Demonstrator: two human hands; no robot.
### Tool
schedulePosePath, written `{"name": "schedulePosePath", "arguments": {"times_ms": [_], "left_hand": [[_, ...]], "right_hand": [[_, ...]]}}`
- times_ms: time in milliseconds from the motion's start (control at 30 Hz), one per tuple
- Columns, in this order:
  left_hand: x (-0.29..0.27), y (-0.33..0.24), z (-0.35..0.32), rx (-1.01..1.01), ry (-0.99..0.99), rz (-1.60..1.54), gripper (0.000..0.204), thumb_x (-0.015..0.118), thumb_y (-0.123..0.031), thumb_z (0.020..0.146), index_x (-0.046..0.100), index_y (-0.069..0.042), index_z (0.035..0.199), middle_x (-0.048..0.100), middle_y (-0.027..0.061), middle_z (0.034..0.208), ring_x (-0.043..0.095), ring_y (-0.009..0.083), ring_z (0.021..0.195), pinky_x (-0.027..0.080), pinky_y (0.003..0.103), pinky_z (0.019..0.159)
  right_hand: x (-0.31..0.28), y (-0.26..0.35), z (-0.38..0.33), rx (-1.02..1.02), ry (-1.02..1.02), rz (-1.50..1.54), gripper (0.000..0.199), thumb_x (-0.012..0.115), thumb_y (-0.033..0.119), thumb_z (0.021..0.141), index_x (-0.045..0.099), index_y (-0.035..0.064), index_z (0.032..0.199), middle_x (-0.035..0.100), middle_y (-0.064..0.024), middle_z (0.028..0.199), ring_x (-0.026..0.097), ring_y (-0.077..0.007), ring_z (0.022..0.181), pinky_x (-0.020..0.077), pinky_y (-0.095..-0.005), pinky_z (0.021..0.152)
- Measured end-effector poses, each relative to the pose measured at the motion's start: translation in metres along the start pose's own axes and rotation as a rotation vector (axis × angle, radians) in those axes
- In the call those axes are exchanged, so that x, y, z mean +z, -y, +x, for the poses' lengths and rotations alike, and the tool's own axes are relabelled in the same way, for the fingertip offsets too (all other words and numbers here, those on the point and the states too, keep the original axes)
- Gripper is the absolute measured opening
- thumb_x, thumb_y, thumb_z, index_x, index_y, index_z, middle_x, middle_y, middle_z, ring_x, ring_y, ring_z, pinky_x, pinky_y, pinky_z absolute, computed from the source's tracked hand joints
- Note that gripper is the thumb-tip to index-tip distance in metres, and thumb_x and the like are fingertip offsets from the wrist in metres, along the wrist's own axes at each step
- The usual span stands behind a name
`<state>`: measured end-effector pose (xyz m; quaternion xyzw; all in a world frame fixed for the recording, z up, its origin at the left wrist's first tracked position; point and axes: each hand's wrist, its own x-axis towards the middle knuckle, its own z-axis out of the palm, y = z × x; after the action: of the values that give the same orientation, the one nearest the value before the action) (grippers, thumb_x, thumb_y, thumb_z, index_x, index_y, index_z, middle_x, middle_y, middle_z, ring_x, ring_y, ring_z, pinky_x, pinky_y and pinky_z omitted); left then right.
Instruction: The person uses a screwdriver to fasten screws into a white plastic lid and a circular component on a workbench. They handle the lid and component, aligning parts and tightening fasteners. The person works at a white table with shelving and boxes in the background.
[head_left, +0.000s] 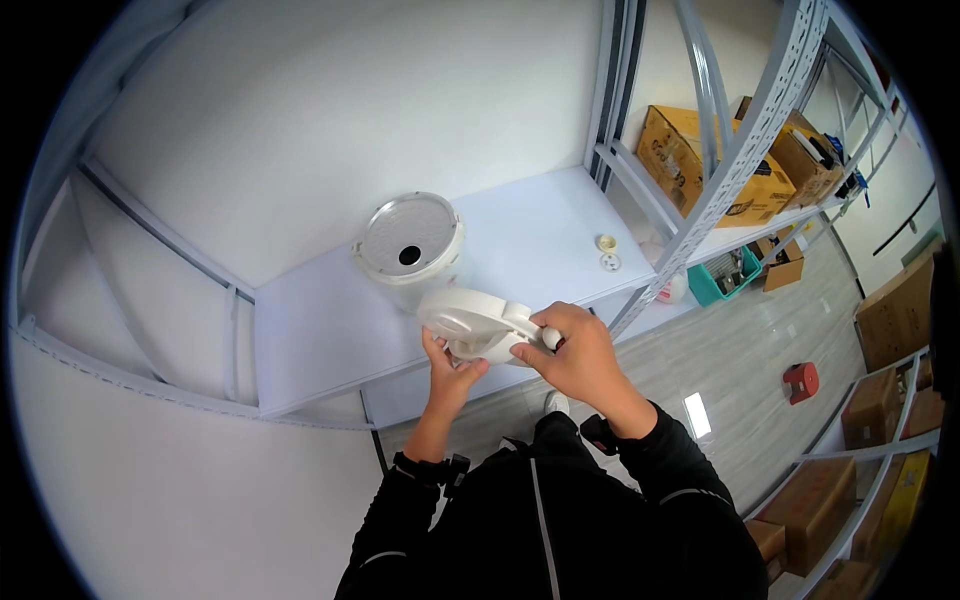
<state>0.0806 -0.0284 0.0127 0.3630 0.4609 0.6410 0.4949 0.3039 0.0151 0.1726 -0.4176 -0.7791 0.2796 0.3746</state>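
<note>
A white rounded plastic part [468,313], much like an appliance lid with a thick rim, is held up between my two hands over the front edge of the white shelf [320,335]. My left hand [450,382] grips its lower left side. On its right end, my right hand [580,355] is closed around a small white rounded projection. Just beyond the part stands a white cylindrical appliance body [410,250], with a grey metal-looking round face and a dark round hole. The held part overlaps the lower edge of this body.
Two small round pieces, a cream ring [606,243] and a white disc [610,262], lie at the shelf's right end. A perforated metal post [740,160] rises there. Beyond are a cardboard box [675,155], a teal basket [708,287] and a red stool [801,382].
</note>
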Motion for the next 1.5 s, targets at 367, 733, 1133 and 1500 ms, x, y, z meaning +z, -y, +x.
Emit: {"name": "schedulePosePath", "arguments": {"times_ms": [367, 733, 1133, 1500], "left_hand": [[-0.008, -0.004, 0.001, -0.055, -0.065, 0.082, 0.134, 0.087, -0.002, 0.077, -0.009, -0.017, 0.169, 0.017, 0.0186, 0.17, 0.031, 0.0385, 0.154, 0.034, 0.058, 0.124], [0.014, -0.027, 0.018, -0.377, 0.332, -0.154, 0.086, 0.064, -0.045, 0.107, 0.015, -0.011, 0.169, 0.032, 0.0252, 0.168, 0.054, 0.0432, 0.14, 0.042, 0.055, 0.12], [0.049, 0.017, 0.049, -0.588, 0.135, -0.345, 0.06, 0.071, -0.015, 0.101, 0.038, -0.004, 0.15, 0.056, 0.0165, 0.143, 0.064, 0.0363, 0.126, 0.053, 0.051, 0.11], [0.077, 0.067, 0.089, -0.502, -0.016, -0.305, 0.055, 0.066, 0.0, 0.097, 0.045, -0.004, 0.148, 0.061, 0.0159, 0.144, 0.065, 0.0318, 0.131, 0.053, 0.05, 0.112]], "right_hand": [[0.015, -0.008, -0.004, -0.08, -0.031, -0.014, 0.025, 0.091, 0.012, 0.078, 0.075, 0.0019, 0.095, 0.071, -0.0103, 0.085, 0.066, -0.0325, 0.081, 0.0512, -0.0417, 0.071], [0.021, -0.04, -0.013, -0.266, -0.208, -0.354, 0.026, 0.086, 0.003, 0.071, 0.078, 0.0139, 0.093, 0.068, -0.0003, 0.087, 0.062, -0.0263, 0.08, 0.0522, -0.0381, 0.065], [0.043, -0.09, -0.023, -0.307, -0.043, -0.428, 0.032, 0.076, 0.003, 0.071, 0.077, 0.0158, 0.1, 0.066, 0.0034, 0.098, 0.063, -0.0251, 0.092, 0.0564, -0.0354, 0.066], [-0.035, -0.12, 0.006, -0.074, -0.189, -0.091, 0.057, 0.067, -0.009, 0.075, 0.064, 0.0062, 0.129, 0.064, -0.0134, 0.108, 0.062, -0.0325, 0.1, 0.0554, -0.035, 0.066]]}}
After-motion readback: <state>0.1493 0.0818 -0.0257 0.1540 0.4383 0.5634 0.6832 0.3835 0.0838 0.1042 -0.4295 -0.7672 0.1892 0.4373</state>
